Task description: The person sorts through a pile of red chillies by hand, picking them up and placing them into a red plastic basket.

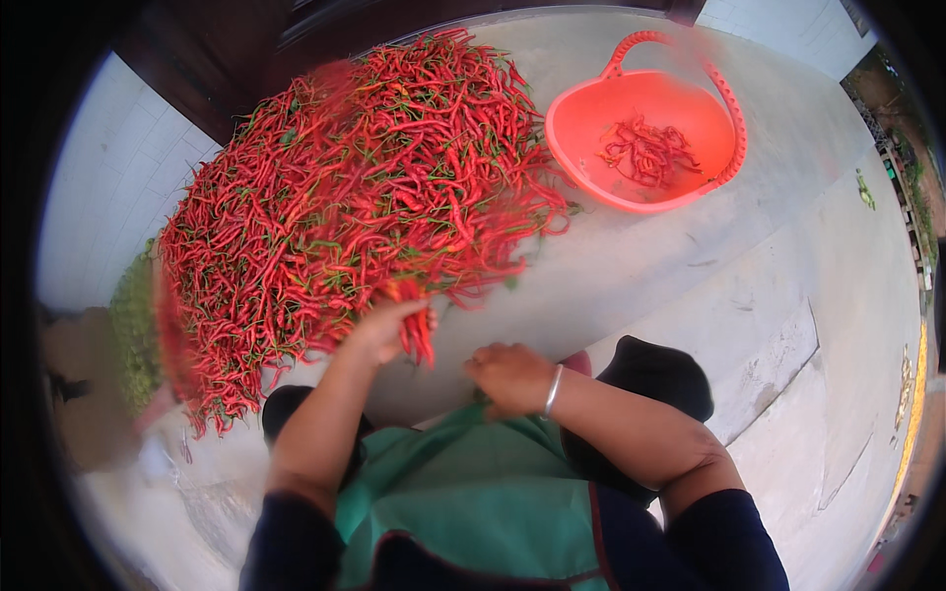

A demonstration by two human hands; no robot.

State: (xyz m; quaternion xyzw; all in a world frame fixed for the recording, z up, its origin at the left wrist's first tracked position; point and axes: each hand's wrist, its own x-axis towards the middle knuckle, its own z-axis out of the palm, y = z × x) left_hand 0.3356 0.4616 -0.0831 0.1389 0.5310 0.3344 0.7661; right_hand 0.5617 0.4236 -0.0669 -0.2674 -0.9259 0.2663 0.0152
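A large heap of long red chili peppers with green stems spreads over the floor in front of me and to the left. At the heap's near edge, my left hand is closed around a small bunch of chili peppers, their tips hanging down. To its right, my right hand, with a silver bangle on the wrist, is held over my lap with its fingers curled in. A bit of green shows under it, but whatever those fingers hold is hidden. Between the two hands is a gap.
An orange-red plastic basket with a braided handle stands beyond the heap on the right, some red chilies in its bottom. Behind the heap is a dark brown door. My green apron covers my lap. A greenish pile lies at far left.
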